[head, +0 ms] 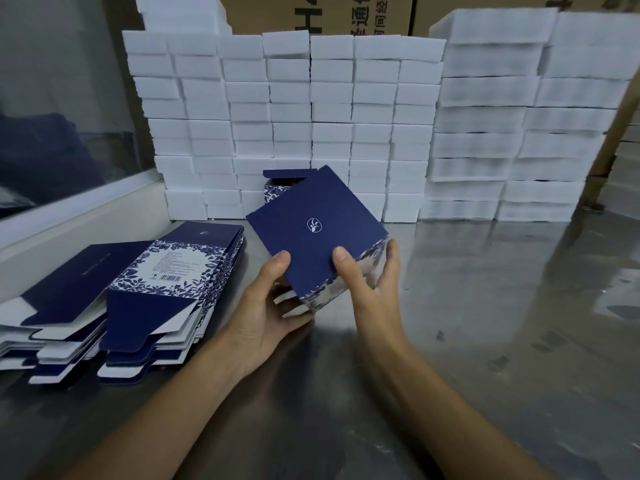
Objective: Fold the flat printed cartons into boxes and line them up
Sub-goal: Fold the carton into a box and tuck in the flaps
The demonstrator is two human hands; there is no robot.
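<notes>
left hand (268, 306) and right hand (369, 278) raised together, thumbs on top, fingers curled beneath

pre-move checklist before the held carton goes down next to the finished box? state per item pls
1. Both hands on the held carton: left hand and right hand grip it. Ok.
2. Navy logo panel closed flat: ok.
3. Underside flaps tucked: white flap edges show by the left hand. Cannot tell.
4. Finished box upright by the white foam blocks: ok, its top flap is up.
5. Steel table bare to the right of that box: ok.
6. Flat carton stack on hand at left: ok.
</notes>
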